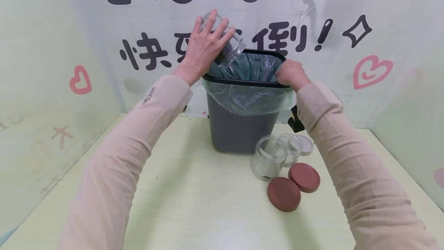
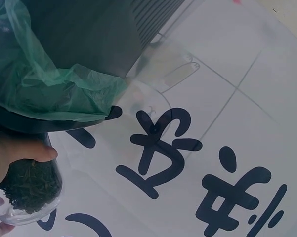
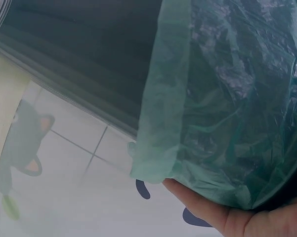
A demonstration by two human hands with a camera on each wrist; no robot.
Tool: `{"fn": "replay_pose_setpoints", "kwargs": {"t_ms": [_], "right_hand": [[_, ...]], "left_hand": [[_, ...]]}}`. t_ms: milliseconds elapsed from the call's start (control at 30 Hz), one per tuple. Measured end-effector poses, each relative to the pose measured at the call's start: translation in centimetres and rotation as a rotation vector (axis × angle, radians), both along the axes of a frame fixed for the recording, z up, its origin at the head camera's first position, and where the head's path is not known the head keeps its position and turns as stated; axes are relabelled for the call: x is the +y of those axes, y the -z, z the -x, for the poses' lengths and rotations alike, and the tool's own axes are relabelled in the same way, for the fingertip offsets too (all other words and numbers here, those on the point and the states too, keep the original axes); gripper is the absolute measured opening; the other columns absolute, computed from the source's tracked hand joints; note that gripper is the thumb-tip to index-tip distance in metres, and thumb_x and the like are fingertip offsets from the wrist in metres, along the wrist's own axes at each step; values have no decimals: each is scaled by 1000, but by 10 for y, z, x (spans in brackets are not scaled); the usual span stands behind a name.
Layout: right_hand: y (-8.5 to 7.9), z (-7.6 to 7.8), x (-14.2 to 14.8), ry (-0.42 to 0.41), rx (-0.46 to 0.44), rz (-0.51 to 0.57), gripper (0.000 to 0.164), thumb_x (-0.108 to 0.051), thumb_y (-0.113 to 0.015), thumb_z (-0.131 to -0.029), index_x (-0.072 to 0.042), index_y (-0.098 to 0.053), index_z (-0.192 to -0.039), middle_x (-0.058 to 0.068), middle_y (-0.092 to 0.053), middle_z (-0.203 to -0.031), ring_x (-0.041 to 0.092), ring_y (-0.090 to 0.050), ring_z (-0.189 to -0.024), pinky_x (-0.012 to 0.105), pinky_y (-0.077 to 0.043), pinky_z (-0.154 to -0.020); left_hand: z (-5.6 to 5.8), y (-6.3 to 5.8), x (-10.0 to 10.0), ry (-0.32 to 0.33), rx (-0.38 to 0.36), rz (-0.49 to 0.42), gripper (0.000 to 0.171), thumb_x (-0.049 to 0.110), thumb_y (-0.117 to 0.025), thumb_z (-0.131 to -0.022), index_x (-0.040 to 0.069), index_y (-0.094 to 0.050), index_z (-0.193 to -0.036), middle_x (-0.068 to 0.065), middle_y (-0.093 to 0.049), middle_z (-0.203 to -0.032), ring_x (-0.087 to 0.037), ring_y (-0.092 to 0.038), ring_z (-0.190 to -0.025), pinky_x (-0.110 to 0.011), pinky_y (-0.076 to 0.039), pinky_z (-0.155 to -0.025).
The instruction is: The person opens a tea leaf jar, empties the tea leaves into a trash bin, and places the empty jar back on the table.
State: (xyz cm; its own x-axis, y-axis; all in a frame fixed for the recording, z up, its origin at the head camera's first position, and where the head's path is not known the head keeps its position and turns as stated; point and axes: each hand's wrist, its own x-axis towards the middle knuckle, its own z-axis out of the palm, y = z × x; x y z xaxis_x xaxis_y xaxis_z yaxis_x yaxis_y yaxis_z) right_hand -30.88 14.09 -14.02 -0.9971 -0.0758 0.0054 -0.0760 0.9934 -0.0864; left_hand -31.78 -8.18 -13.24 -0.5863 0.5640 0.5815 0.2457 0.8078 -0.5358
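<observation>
My left hand (image 1: pixel 204 47) holds a clear glass jar (image 1: pixel 236 52) by its side, tilted mouth-down over the left part of a dark grey bin (image 1: pixel 239 130). Dark dried leaves (image 2: pixel 32 185), like loose tea, fill part of the jar in the left wrist view. A thin green plastic bag (image 1: pixel 249 101) lines the bin and folds over its black rim. On the right side of that rim, my right hand (image 1: pixel 293 73) grips the edge with the bag; its thumb lies along the outside in the right wrist view.
Right of the bin's base stand two lidless glass jars, a larger one (image 1: pixel 268 161) and a smaller one (image 1: pixel 294 149). Two reddish-brown lids (image 1: pixel 283 195) and a pale lid (image 1: pixel 306 144) lie beside them. Behind the bin rises a printed white wall sheet (image 1: pixel 145 99).
</observation>
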Motion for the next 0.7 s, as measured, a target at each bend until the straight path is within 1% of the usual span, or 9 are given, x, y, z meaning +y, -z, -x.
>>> {"fn": "replay_pose_setpoints", "kwargs": {"t_ms": [67, 167, 267, 400, 467, 600, 700], "right_hand": [[0, 0, 0, 8, 0, 13, 40, -13, -33, -92, 17, -55, -104, 33, -49, -124, 42, -53, -107, 47, -37, -102], [0, -1, 0, 16, 2, 31, 38, -13, -33, -92, 16, -55, -102, 33, -49, -124, 42, -52, -107, 47, -38, -100], [1, -1, 0, 15, 8, 39, 33, -13, -34, -92, 13, -55, -93, 33, -50, -123, 41, -52, -104, 48, -39, -99], [1, -1, 0, 20, 9, 44, 28, -13, -34, -92, 6, -51, -79, 32, -51, -120, 38, -52, -97, 47, -40, -96], [1, -1, 0, 27, 6, 48, 28, -13, -34, -93, 3, -49, -76, 31, -51, -120, 37, -51, -95, 46, -41, -95], [1, -1, -1, 38, 1, 65, 28, -14, -34, -93, 5, -50, -79, 31, -50, -122, 37, -51, -95, 46, -42, -93], [1, -2, -1, 55, -3, 88, 29, -14, -34, -93, 6, -52, -84, 31, -49, -123, 37, -50, -97, 45, -43, -91]], "left_hand": [[1, 0, -1, -1, 11, 18, 73, -1, -65, -76, 15, -35, -140, -13, -36, -145, -36, -27, -136, -52, -31, -106], [1, -1, -1, 1, 27, 39, 73, 0, -66, -77, 16, -36, -141, -12, -36, -146, -35, -27, -137, -52, -31, -107], [2, -2, -1, -3, 36, 66, 72, 0, -65, -77, 17, -36, -141, -11, -36, -146, -35, -27, -137, -51, -31, -108], [2, -3, -1, -6, 38, 100, 71, -2, -64, -79, 17, -36, -141, -10, -35, -147, -34, -26, -138, -50, -30, -109], [2, -3, -1, -7, 42, 116, 68, -3, -61, -81, 17, -35, -141, -10, -35, -147, -34, -27, -138, -50, -30, -109], [3, -4, -1, -11, 59, 156, 66, -6, -56, -85, 18, -34, -142, -9, -35, -147, -32, -27, -138, -49, -29, -110], [2, -4, 0, -15, 81, 192, 67, -6, -57, -85, 19, -34, -143, -9, -34, -147, -31, -27, -138, -48, -30, -109]]}}
